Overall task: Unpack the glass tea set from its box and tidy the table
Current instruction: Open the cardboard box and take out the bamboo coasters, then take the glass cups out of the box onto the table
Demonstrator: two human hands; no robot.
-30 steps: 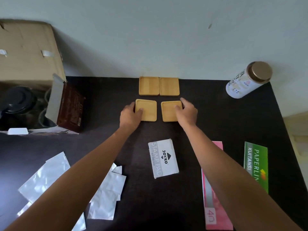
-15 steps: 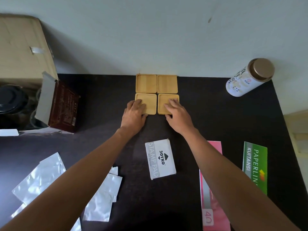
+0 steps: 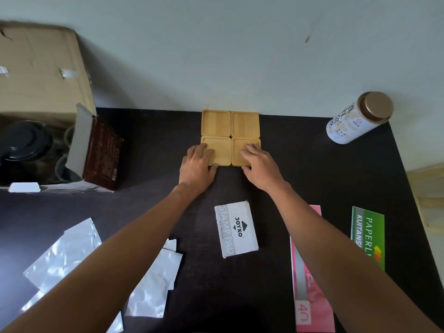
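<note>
Bare table [image 3: 312, 164] lies open right of the coasters [image 3: 230, 138], while the box [image 3: 72, 150] blocks the left side and the stamp pad [image 3: 236, 229] lies nearer.

Four wooden coasters [image 3: 230, 138] lie on the table — a two-by-two square. Two hands are in view: the left hand [image 3: 198, 165] and the right hand [image 3: 258, 164]. One stamp pad box [image 3: 236, 229], one white canister [image 3: 355, 118], one green booklet [image 3: 367, 236], one pink packet [image 3: 312, 306], one cardboard box [image 3: 40, 75] — and at least three silvery wrappers [image 3: 62, 253].
</note>
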